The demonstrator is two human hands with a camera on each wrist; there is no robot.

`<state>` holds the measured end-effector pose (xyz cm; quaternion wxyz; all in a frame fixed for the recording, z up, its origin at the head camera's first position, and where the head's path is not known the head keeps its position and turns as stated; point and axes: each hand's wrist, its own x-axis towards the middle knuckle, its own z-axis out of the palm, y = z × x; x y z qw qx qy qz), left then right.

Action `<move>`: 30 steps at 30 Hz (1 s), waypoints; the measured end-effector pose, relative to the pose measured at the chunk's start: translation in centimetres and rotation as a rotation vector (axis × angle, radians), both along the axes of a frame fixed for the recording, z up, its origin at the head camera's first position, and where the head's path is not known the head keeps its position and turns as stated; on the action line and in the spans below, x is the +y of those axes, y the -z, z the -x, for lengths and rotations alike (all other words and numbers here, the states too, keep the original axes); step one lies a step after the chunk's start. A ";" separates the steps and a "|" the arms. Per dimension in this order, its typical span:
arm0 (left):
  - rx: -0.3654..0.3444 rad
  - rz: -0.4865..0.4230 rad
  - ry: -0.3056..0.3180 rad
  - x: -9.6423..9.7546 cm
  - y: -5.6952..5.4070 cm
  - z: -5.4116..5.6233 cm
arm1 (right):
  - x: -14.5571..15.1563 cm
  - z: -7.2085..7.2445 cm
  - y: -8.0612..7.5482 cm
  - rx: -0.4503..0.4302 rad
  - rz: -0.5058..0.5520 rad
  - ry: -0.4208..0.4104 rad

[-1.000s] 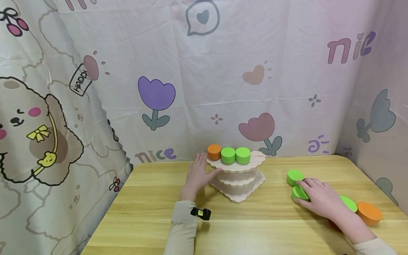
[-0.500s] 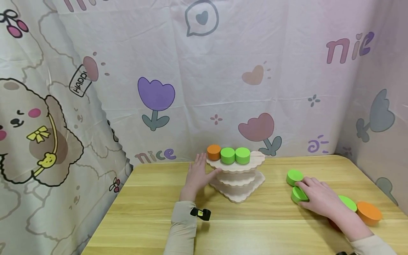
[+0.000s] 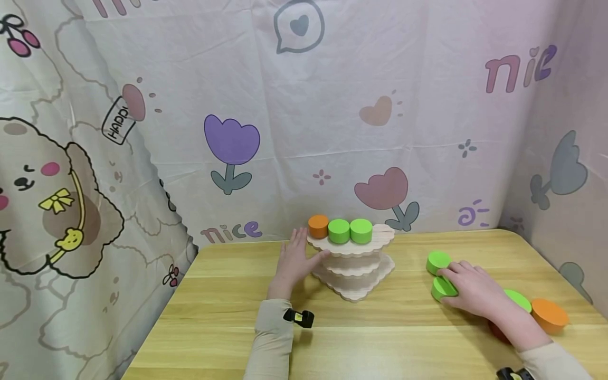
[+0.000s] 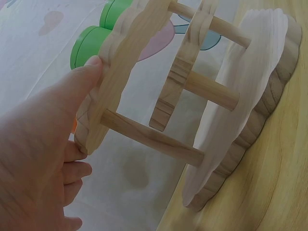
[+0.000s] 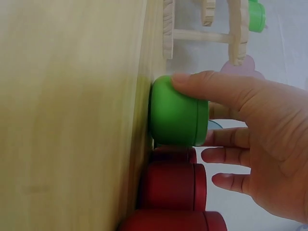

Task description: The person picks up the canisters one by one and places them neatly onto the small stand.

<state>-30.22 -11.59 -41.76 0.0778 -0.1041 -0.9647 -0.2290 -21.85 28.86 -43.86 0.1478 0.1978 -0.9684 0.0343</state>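
A pale wooden tiered stand point(image 3: 353, 293) with scalloped boards stands mid-table. Along its top board point(image 3: 382, 236) sit an orange round lidded container point(image 3: 318, 227) and two green ones point(image 3: 339, 232). My left hand point(image 3: 293, 264) rests against the left corner of that board, fingers extended along the side. In the left wrist view its thumb point(image 4: 89, 70) touches the board's edge near a green container. My right hand point(image 3: 475, 289) pinches a green lidded container point(image 5: 175, 115) at the right, thumb on one side and fingers on the other. Another green container point(image 3: 438, 263) stands just behind it.
Beside my right forearm are another green container point(image 3: 519, 301) and a larger orange one point(image 3: 550, 315). Several dark red containers point(image 5: 174, 186) line up past the held one in the right wrist view. A printed curtain point(image 3: 304, 105) hangs behind the wooden table point(image 3: 214, 316).
My right hand and the green container it holds have shifted very slightly left. More of the right wrist strap shows. The left hand and the stand stay put.
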 end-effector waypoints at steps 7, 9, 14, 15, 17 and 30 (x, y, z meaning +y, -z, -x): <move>-0.009 -0.001 0.001 -0.1 0.2 0.2 | -0.7 0.7 -0.4 0.026 0.011 -0.011; -0.010 0.006 -0.001 -0.2 0.2 0.2 | -0.9 0.9 -0.6 0.031 0.018 -0.015; -0.004 0.005 -0.001 -0.2 0.3 0.3 | -1.5 1.4 -1.3 0.063 0.035 -0.038; -0.004 0.005 -0.001 -0.2 0.3 0.3 | -1.7 1.5 -1.4 0.077 0.038 -0.045; -0.008 0.010 -0.002 -0.2 0.3 0.3 | -1.9 1.8 -1.6 0.116 0.048 -0.062; -0.001 0.004 0.002 -0.1 0.3 0.2 | -3.2 3.6 -3.5 0.273 0.122 -0.133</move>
